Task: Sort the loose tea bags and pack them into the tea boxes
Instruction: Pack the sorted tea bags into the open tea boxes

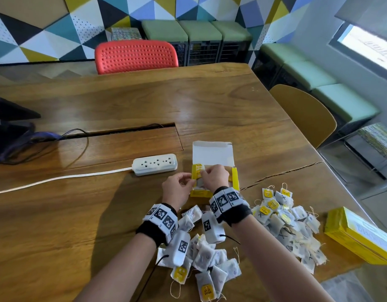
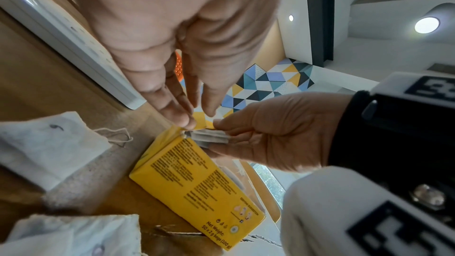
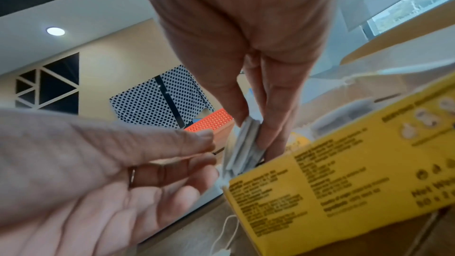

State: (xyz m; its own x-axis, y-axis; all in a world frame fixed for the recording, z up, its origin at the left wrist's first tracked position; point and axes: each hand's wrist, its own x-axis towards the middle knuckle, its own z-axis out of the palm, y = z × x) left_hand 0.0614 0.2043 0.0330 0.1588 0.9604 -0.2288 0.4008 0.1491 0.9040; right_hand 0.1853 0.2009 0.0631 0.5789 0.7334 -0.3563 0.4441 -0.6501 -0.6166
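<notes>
A white power strip lies on the wooden table, to the left of the hands. Just right of it is the open yellow tea box. Its long side runs away from the person, and its white lid stands up at the far end.

The left hand is at the box's left wall. Its thumb and fingers pinch the yellow flap at the box's top edge. The right hand reaches down into the box. Its fingers and thumb squeeze a small stack of tea bags, held flat together at the box's mouth.

Loose tea bags lie in a pile near the person, under both wrists. A second pile sits to the right. A closed yellow box lies further right, near the table's edge.
</notes>
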